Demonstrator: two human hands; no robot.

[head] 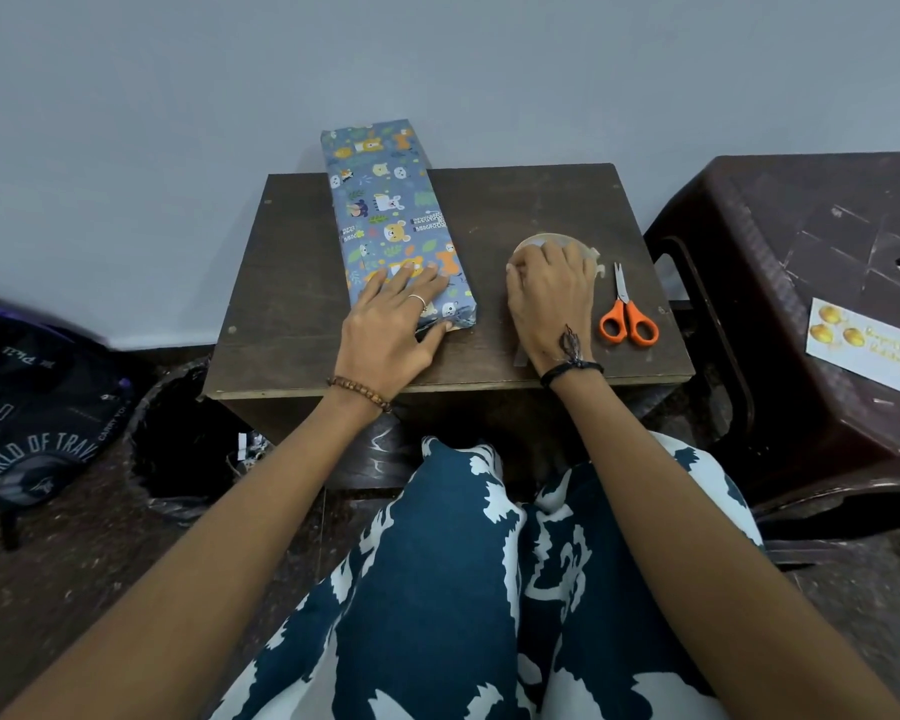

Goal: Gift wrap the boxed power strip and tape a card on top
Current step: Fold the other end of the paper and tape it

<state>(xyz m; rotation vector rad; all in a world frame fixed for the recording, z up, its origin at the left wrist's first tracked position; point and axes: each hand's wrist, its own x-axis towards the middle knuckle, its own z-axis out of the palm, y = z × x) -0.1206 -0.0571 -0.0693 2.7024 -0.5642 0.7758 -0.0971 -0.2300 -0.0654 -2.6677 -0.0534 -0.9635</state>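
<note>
Wrapping of the long rectangular box in blue animal-print gift paper [391, 220] appears complete along its visible top and sides; the box lies on the left half of the dark brown wooden bench [292, 283], its far end projecting past the far edge and its near end close to the near edge. The near-end fold looks slightly loose, and no tape on it can be confirmed.

The left hand [391, 324] rests flat on the near end of the box, fingers [411, 278] spread apart and pressing down, thumb at the end flap. The right hand [549, 298] covers the clear adhesive tape roll [541, 240] near the middle-right of the bench; its fingers are curled together over the roll, probably picking at the tape end. A clear strip [519, 359] shows beneath the wrist at the near edge.

Orange-handled scissors [627, 314] lie just beside the right hand, blades closed. The white greeting card with gold balloons [868, 337] lies well apart on the dark brown plastic stool [801, 262], right of the bench.

Remaining, by judgement: secure the end flap, then tape the card on top.
</note>
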